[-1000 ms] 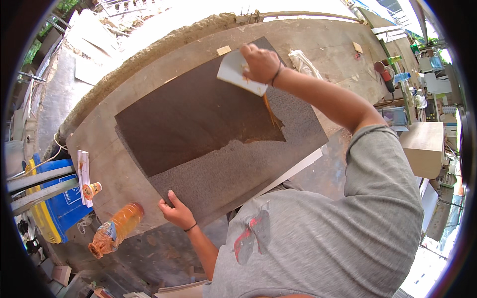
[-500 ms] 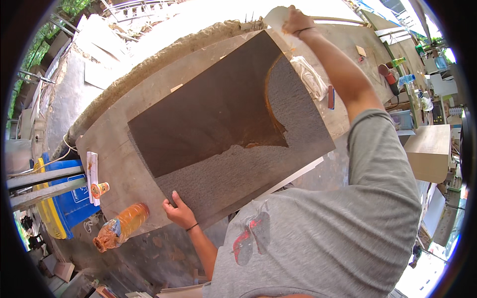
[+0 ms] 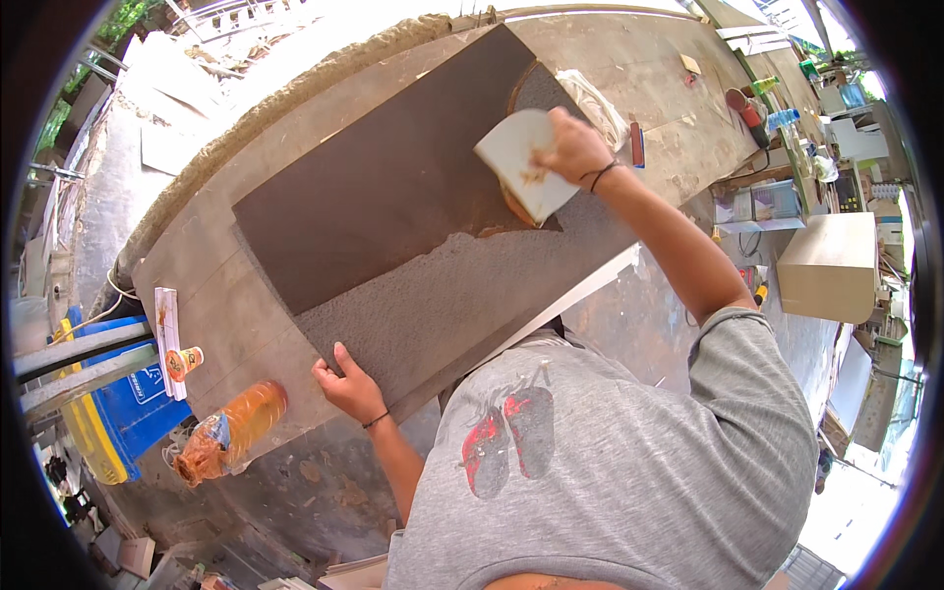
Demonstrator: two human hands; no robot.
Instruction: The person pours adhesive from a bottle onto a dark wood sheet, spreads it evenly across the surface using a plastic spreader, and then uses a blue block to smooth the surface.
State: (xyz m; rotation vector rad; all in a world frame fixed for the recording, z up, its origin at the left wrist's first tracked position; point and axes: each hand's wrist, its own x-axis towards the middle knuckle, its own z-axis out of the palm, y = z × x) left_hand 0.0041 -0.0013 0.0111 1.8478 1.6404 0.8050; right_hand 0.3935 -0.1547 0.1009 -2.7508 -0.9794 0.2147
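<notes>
A large dark board [image 3: 383,187] lies slanted across the worktable [image 3: 206,275]. Smooth dark brown covers its far part, while the near and right strips look grey and rough. A brown, glue-like line [image 3: 513,204] edges the smooth part at the right. My right hand [image 3: 575,152] grips a flat pale spreader [image 3: 511,147], tilted with its lower edge at that line and brown smears on its face. At the board's near left edge my left hand [image 3: 354,388] is closed on the rim, thumb raised on top; its other fingers are partly hidden.
A plastic bottle of amber liquid [image 3: 231,428] and a small orange-and-white cup [image 3: 183,363] stand at the left, above a blue bin [image 3: 138,413]. Beyond the board's right side lie a white cloth [image 3: 602,113] and a blue-red block [image 3: 637,146]. An angle grinder [image 3: 749,118] rests farther right.
My right hand has brought the spreader from beyond the board's far corner back toward me, down onto its right part. My left hand stays at the board's edge. The whole view has shifted slightly.
</notes>
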